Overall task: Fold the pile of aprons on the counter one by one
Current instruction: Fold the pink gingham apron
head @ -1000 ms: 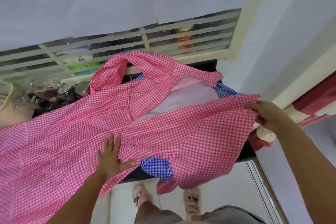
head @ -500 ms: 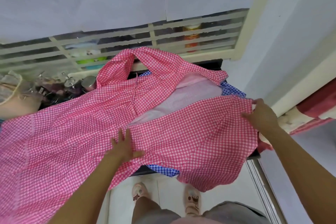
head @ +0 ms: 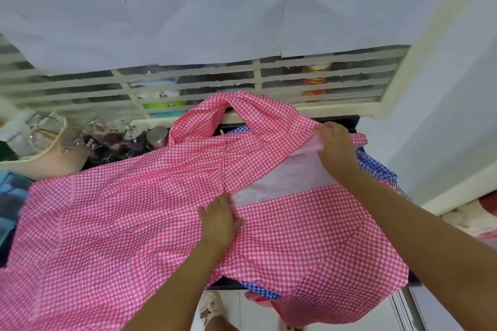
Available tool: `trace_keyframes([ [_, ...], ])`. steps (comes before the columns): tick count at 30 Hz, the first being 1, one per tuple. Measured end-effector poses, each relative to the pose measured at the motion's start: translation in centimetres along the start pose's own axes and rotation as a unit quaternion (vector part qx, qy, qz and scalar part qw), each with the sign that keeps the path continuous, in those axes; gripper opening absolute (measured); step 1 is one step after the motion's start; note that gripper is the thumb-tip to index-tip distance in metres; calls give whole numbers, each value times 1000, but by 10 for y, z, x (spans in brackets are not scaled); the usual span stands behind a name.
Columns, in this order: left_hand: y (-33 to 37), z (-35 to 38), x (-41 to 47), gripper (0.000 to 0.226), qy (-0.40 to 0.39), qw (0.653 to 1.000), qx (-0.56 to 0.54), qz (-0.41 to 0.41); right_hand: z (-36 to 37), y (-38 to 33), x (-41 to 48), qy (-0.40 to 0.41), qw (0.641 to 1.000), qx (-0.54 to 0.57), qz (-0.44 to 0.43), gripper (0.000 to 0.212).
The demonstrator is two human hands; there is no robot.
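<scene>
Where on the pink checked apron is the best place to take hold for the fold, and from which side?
Probably the turned-back edge of the pink apron just right of its neck loop, pinched from the right. That edge is lifted with its pale underside showing, so it is free to pinch. The right hand pinches there, while the left hand lies flat on the middle.

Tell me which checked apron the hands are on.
The pink checked apron, spread on top: the left hand presses it, the right hand pinches its upper edge. The blue checked apron peeks out underneath.
</scene>
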State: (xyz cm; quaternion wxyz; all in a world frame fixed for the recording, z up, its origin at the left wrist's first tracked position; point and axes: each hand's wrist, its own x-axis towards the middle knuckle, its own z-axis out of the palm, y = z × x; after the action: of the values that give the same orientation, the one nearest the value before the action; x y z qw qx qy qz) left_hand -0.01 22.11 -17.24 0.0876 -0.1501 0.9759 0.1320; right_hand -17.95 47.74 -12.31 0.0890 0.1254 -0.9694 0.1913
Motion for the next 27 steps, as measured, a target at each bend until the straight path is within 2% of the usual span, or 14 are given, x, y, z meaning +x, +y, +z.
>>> trace_keyframes([
  [3, -5, -4, 1, 94, 37, 999, 12, 10, 1, -1, 19, -3, 998, -62, 7, 54],
  [5, -11, -7, 3, 102, 75, 996, 20, 53, 0, 0, 23, -69, 995, -68, -22, 42],
  [7, -11, -7, 6, 115, 96, 990, 42, 92, -7, -1, 16, -140, 985, -46, -88, 26],
  [9, -9, -9, 12, 123, 97, 984, 57, 140, -18, 0, 2, -141, 981, -22, -133, 19],
  [11, -14, -8, 19, 120, 88, 979, 50, 176, -30, 8, -16, -150, 979, 2, -138, 16],
  [13, -24, -1, 24, 97, 45, 978, 17, 201, -36, 27, -36, -193, 973, 10, -127, 17],
  [16, -37, 3, 23, 50, 18, 979, -35, 198, -31, 50, -71, -196, 978, 27, -68, 31],
  [19, -30, -5, 26, 30, 4, 984, -4, 178, -33, 56, -108, -108, 988, 112, 25, 25],
  [21, -16, -9, 25, 32, 20, 985, 50, 164, -41, 54, -134, -63, 978, 170, 102, 16],
  [23, 6, -12, 20, 44, 69, 977, 75, 186, -49, 54, -159, -23, 960, 209, 183, 5],
  [25, 35, -8, 9, 51, 115, 962, 45, 242, -56, 54, -185, -1, 920, 276, 280, 24],
  [27, 65, 0, -10, 45, 97, 948, 0, 302, -61, 55, -214, 33, 875, 320, 362, 38],
])
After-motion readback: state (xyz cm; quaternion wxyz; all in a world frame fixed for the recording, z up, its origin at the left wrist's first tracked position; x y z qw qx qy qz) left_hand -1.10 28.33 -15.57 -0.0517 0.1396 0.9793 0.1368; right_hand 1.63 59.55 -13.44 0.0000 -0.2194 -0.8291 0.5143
